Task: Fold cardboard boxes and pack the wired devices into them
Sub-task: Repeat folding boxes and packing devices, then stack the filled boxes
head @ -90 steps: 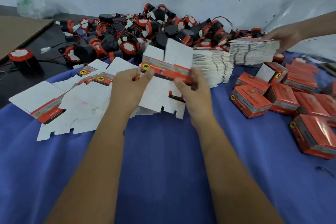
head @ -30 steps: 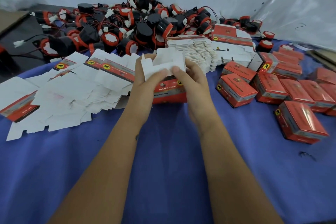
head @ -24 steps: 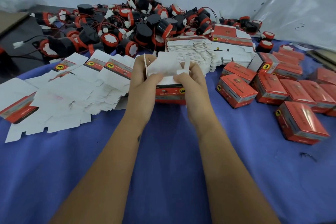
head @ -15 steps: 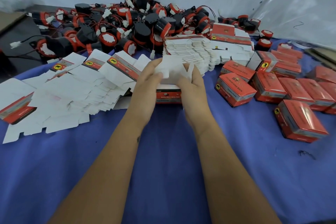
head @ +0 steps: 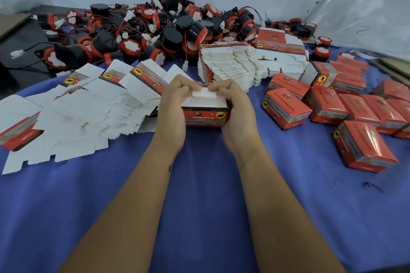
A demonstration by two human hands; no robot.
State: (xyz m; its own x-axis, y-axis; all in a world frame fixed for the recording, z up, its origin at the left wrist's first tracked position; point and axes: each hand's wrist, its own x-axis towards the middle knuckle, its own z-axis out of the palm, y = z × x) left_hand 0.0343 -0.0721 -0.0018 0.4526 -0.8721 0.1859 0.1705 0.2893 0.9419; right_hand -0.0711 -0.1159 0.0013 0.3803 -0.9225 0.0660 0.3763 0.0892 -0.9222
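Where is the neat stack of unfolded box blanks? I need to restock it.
In the head view the stack of blanks stands just beyond the hands, right of centre, between the pile of wired devices and the finished boxes.

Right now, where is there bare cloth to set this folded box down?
Bare blue cloth lies near, around the forearms, below the box both hands hold. Crowded: flat blanks left, finished boxes right, wired devices behind.

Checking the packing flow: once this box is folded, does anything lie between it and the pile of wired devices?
Yes. The stack of flat blanks stands behind the box, before the devices.
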